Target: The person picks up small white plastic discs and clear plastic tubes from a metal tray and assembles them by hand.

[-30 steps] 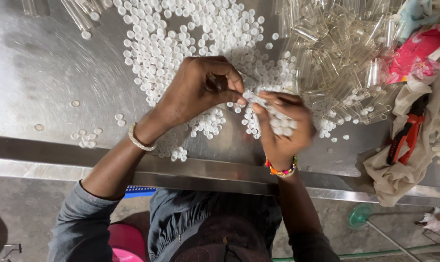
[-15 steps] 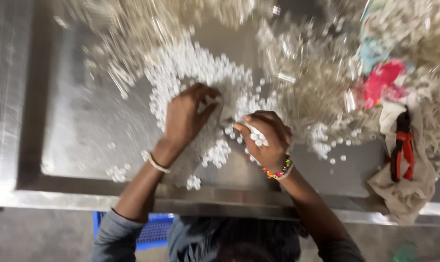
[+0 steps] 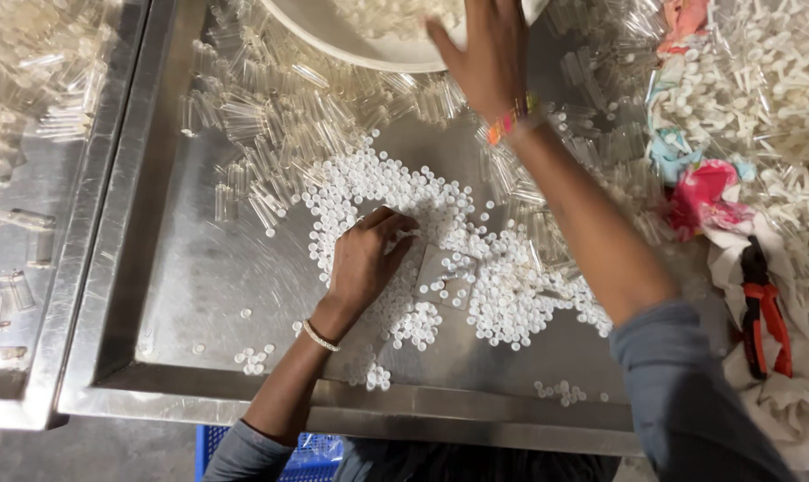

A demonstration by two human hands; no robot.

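Note:
My left hand (image 3: 366, 261) rests on a spread of small white caps (image 3: 502, 286) on a steel tray (image 3: 199, 303), its fingers curled down into the caps. My right hand (image 3: 483, 52) reaches far forward over the rim of a white bowl (image 3: 333, 40) at the tray's back. Its fingers are stretched out and apart, and its palm is hidden. Clear plastic tubes (image 3: 270, 134) lie heaped between the caps and the bowl. The bowl holds pale pieces that I cannot make out.
Red-handled pliers (image 3: 766, 312) lie on a white cloth (image 3: 779, 406) at the right, beside a pink rag (image 3: 703, 201). White stick-like parts (image 3: 779, 80) pile at the far right. A second steel tray (image 3: 29, 268) with tubes adjoins on the left. A blue crate (image 3: 306, 451) sits below.
My right hand left the cap pile, where it held a handful of white pieces, and moved forward to the bowl. The view shifted forward. My left hand stayed on the caps.

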